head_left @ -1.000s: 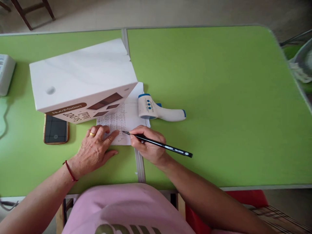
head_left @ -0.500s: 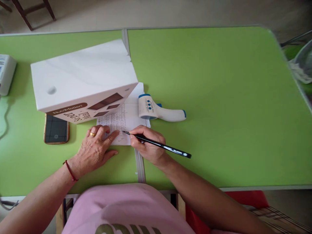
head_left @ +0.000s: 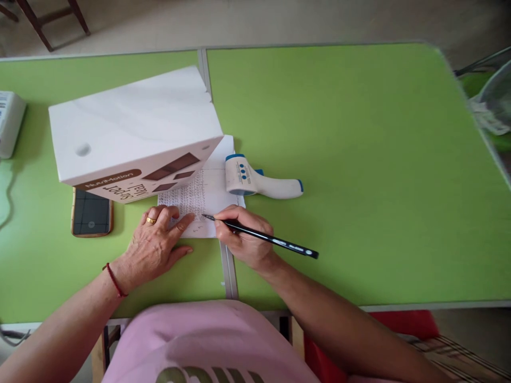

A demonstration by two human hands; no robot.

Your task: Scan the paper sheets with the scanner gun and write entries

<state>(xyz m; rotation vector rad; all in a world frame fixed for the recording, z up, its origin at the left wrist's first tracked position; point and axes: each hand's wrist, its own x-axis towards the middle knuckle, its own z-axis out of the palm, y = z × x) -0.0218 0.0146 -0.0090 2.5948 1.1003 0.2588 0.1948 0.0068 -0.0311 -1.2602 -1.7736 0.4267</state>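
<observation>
A black pen (head_left: 275,240) sits in the grip of my right hand (head_left: 245,234), its tip at the written part of a white sheet of paper (head_left: 215,183). Rows of small handwriting cover the sheet's left part. My left hand (head_left: 159,236), with a gold ring, lies on the paper's lower left edge, fingers spread and holding nothing. Just above my right hand, a white and blue infrared thermometer (head_left: 261,181) rests partly on the paper. A large white box (head_left: 136,122) marked NutriMotion stands over the paper's upper left and hides part of it.
A phone (head_left: 91,213) in a brown case lies left of my left hand, partly under the box's overhang. At the far left is a white device (head_left: 10,122) with a cable. A metal seam (head_left: 228,271) crosses the green table (head_left: 359,175). A stool (head_left: 51,21) stands beyond.
My right hand and the pen have shifted slightly to the right along the paper. My left hand has stayed in place. The view has moved very slightly.
</observation>
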